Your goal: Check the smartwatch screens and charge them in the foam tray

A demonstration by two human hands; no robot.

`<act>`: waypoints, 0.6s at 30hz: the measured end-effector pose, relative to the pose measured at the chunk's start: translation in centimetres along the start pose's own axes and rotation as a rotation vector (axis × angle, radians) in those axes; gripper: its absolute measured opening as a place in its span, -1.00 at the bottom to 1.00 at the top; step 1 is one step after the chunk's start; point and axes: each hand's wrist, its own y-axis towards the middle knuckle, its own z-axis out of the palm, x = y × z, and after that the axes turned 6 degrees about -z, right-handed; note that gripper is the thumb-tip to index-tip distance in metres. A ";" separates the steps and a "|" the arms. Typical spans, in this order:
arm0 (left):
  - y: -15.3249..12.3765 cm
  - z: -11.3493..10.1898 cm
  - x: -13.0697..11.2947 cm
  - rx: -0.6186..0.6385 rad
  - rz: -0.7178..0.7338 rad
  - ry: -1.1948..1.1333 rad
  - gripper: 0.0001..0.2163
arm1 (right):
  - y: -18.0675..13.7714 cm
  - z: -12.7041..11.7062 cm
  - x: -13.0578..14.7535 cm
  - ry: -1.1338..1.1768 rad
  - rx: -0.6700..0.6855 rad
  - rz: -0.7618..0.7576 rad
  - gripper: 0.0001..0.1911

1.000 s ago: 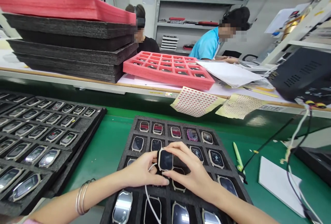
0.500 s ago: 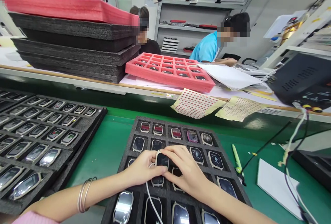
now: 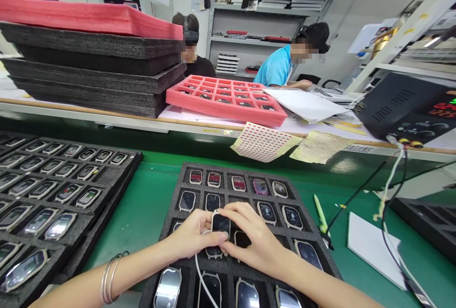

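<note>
Between my two hands is a smartwatch case with a dark screen and a pale frame, held above a black foam tray. My left hand grips it from the left, thumb across the lower part of the screen. My right hand holds its right side, fingertips at the top edge and thumb low. A white cable runs down from under my left hand; its upper end is hidden behind the watch. Around my hands, strapless watches lie in the tray's compartments, some with lit screens.
At left lie more black foam trays of watches. A green pen and a white pad lie at right. Behind, a shelf carries stacked foam trays, a red foam tray and a power supply. Two people sit beyond.
The camera view has shifted slightly, and the power supply's red digits now show. Both hands keep hold of the watch, with little change in grip.
</note>
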 end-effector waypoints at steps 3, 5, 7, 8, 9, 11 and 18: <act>-0.2 0.0 -0.2 0.017 -0.014 -0.011 -0.72 | -0.1 0.1 -0.1 0.039 -0.009 -0.016 -0.49; -0.3 -0.1 -0.3 0.026 -0.022 -0.012 -0.73 | -0.2 0.1 -0.2 0.058 -0.010 -0.024 -0.49; -0.5 -0.1 -0.4 0.039 -0.028 -0.011 -0.76 | -0.2 0.2 -0.3 0.065 -0.013 -0.029 -0.50; -0.5 -0.1 -0.4 0.045 -0.029 -0.009 -0.76 | -0.3 0.2 -0.3 0.063 -0.015 -0.033 -0.51; -0.5 -0.1 -0.4 0.050 -0.030 -0.006 -0.77 | -0.3 0.3 -0.3 0.058 -0.017 -0.037 -0.51; -0.6 -0.2 -0.4 0.061 -0.029 0.000 -0.78 | -0.4 0.3 -0.3 0.052 -0.016 -0.041 -0.52; -0.9 0.0 -0.9 0.055 -0.034 0.069 -0.80 | -0.5 0.3 -0.2 0.018 -0.022 -0.071 -0.53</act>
